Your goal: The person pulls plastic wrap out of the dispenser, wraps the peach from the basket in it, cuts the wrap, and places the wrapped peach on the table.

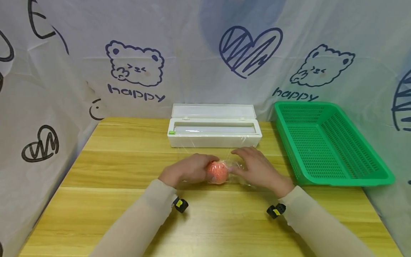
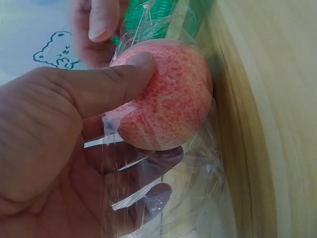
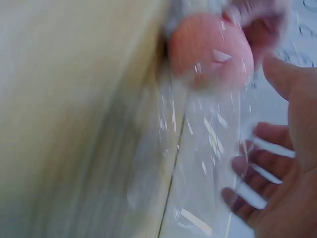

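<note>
A mottled red-pink apple is held near the middle of the table, with clear cling film over and around it. My left hand grips the apple; in the left wrist view its thumb lies across the skin and its fingers pass below, behind the film. Just right of the apple is my right hand, thumb and fingers spread apart. In the right wrist view, loose film hangs beside those fingers, and whether they touch it is hard to tell.
Behind the hands stands a white cling film box, lid raised, a roll inside and a green slider at its left end. A green plastic basket sits on the wooden table at right. A printed white cloth hangs behind.
</note>
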A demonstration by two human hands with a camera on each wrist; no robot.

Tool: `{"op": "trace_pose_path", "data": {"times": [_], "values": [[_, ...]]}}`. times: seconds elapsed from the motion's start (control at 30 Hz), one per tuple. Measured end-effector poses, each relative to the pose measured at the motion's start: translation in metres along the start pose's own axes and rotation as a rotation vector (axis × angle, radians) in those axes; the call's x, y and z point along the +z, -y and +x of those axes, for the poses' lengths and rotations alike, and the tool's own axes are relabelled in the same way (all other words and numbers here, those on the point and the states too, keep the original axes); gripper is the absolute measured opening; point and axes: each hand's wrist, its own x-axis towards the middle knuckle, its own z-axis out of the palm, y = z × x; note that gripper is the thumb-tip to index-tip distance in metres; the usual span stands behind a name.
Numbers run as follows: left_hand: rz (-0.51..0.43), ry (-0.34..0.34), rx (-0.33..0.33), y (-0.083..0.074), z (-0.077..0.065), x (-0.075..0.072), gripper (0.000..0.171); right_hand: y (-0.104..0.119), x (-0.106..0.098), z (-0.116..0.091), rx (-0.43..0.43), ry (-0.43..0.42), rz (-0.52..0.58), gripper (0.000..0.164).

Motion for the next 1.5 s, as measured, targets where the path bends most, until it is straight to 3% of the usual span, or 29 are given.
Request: {"op": "trace_pose_path", "data": {"times": [0.17, 0.27, 0.5, 0.7, 0.87, 1.0, 1.17, 1.5], "values": [[-0.009, 0.033, -0.008, 0.001, 0.004, -0.003, 0.058, 0.015, 0.018, 0.0, -0.21, -0.086, -0.099, 0.074], [-0.011, 0.045, -0.001, 0.001, 0.006, -0.004, 0.058, 0.019, 0.03, 0.002, -0.251, -0.089, -0.132, 0.082], [0.011, 0.034, -0.032, 0.001, 0.007, -0.004, 0.058, 0.02, 0.039, 0.009, -0.249, -0.11, -0.143, 0.082], [0.065, -0.042, -0.072, 0.001, 0.003, -0.002, 0.069, 0.018, 0.037, 0.016, -0.226, -0.067, -0.105, 0.08], [0.099, -0.167, -0.036, 0.005, 0.001, 0.001, 0.079, 0.016, 0.033, 0.021, -0.154, -0.018, -0.079, 0.081], [0.183, -0.244, 0.031, 0.007, 0.0, 0.004, 0.072, 0.014, 0.027, 0.026, -0.114, 0.007, -0.067, 0.078], [0.269, -0.261, 0.081, 0.007, 0.001, 0.007, 0.069, 0.011, 0.02, 0.036, -0.091, 0.053, -0.033, 0.069], [0.289, -0.275, 0.065, 0.016, 0.009, 0.01, 0.085, 0.005, 0.01, 0.056, -0.057, 0.129, 0.043, 0.065]]}}
